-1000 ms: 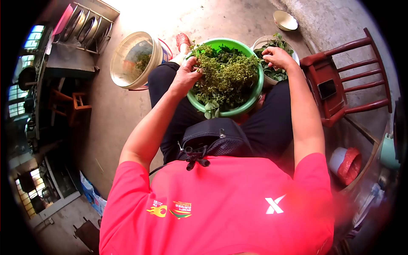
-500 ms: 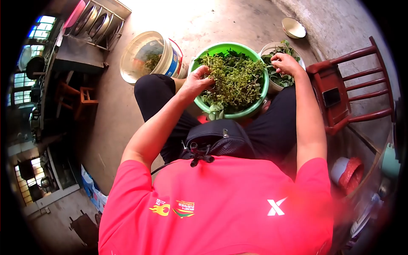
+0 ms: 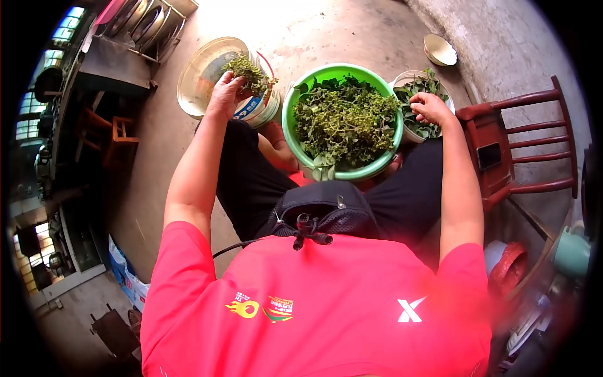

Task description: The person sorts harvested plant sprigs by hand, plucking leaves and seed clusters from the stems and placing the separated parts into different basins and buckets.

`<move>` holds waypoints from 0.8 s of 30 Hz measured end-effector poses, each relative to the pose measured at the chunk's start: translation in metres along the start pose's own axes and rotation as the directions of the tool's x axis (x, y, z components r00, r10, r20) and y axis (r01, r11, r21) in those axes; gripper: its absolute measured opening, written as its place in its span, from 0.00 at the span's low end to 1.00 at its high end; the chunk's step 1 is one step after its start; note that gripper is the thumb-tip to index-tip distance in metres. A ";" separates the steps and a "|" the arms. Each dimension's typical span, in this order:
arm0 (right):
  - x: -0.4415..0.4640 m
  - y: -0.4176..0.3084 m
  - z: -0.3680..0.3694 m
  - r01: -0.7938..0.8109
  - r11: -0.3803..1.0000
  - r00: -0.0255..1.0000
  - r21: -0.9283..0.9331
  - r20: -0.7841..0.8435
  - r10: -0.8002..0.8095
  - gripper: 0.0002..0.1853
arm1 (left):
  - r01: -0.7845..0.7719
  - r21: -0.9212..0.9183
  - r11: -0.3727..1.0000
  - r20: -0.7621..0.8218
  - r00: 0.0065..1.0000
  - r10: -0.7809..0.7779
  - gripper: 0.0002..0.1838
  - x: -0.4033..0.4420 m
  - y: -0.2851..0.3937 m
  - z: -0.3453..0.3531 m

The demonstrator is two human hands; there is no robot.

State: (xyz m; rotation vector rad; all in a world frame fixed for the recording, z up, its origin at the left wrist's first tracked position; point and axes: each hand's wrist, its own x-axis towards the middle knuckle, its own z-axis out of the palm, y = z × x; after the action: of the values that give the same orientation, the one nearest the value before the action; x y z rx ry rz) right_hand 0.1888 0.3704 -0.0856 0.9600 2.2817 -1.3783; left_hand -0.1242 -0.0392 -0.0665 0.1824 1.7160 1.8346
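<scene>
One bunch of sprigs [image 3: 252,75] is pinched in the fingers of the left hand [image 3: 227,94], over the rim of the white bucket [image 3: 196,83]. Loose bits could drop on the floor [image 3: 151,157], since the bunch seems to overhang. The green basin [image 3: 287,119] contains a large heap of similar sprigs [image 3: 348,122]; the pail [image 3: 407,76] contains leaves [image 3: 429,85]. Above it, the right hand [image 3: 432,110] has curled fingers; whether these grip anything, I cannot tell.
</scene>
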 end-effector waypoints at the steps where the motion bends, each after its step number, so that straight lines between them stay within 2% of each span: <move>1: 0.001 0.001 0.001 -0.001 1.000 1.000 -0.002 -0.001 0.001 0.15 | 0.024 -0.005 1.000 -0.028 0.999 -0.024 0.13 0.001 0.001 -0.004; 2: 0.002 0.004 0.003 0.000 1.000 1.000 0.004 -0.002 0.000 0.14 | 0.077 0.090 0.993 -0.154 0.986 -0.062 0.12 0.003 0.003 -0.007; 5: -0.007 0.002 0.011 0.012 1.000 1.000 -0.017 -0.019 -0.012 0.14 | 0.040 0.137 0.990 -0.216 0.976 -0.009 0.11 0.012 0.004 -0.010; 6: -0.008 0.003 0.013 0.029 0.998 0.999 -0.057 -0.041 -0.032 0.14 | -0.015 0.068 0.998 -0.137 0.990 0.025 0.10 0.024 -0.008 -0.020; 7: -0.013 0.000 0.015 0.009 0.998 0.999 -0.063 -0.044 -0.011 0.15 | -0.020 0.064 0.998 -0.131 0.991 0.028 0.10 0.034 -0.022 -0.028; 9: -0.017 -0.001 0.019 0.041 0.995 0.998 -0.094 -0.046 -0.046 0.15 | -0.280 0.436 0.856 -0.096 0.931 0.353 0.10 0.051 -0.036 -0.033; 11: -0.023 -0.005 0.023 0.047 0.991 0.997 -0.125 -0.060 -0.054 0.15 | -0.281 0.413 0.866 0.003 0.952 0.307 0.11 0.053 -0.048 -0.034; 13: -0.023 -0.006 0.029 0.062 0.991 0.996 -0.121 -0.053 -0.069 0.14 | -0.311 0.571 0.760 0.038 0.935 0.354 0.12 0.051 -0.054 -0.034; 15: -0.023 -0.007 0.030 0.072 0.991 0.996 -0.115 -0.046 -0.078 0.13 | -0.311 0.487 0.816 0.059 0.944 0.325 0.12 0.050 -0.053 -0.027; 18: -0.024 -0.010 0.030 0.069 0.990 0.996 -0.120 -0.052 -0.076 0.14 | -0.338 0.451 0.826 0.044 0.933 0.358 0.12 0.045 -0.043 -0.015; 20: -0.024 -0.012 0.031 0.057 0.991 0.996 -0.124 -0.059 -0.065 0.14 | -0.272 0.480 0.834 0.082 0.960 0.267 0.12 0.044 -0.041 -0.010; 21: -0.024 -0.013 0.032 0.046 0.991 0.997 -0.125 -0.062 -0.054 0.14 | -0.304 0.619 0.725 0.133 0.949 0.284 0.12 0.044 -0.038 -0.006; 22: -0.024 -0.013 0.032 0.048 0.990 0.997 -0.135 -0.061 -0.057 0.14 | -0.289 0.727 0.623 0.119 0.947 0.300 0.13 0.041 -0.039 -0.001; 24: -0.023 -0.012 0.032 0.058 0.989 0.996 -0.138 -0.059 -0.067 0.14 | -0.273 0.868 0.416 0.136 0.934 0.331 0.14 0.032 -0.036 0.008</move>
State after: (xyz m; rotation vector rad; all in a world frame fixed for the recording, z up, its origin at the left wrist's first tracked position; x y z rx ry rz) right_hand 0.1948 0.3304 -0.0806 0.9081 2.4364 -1.2138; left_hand -0.1335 -0.0167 -0.1091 0.9309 2.6780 0.9257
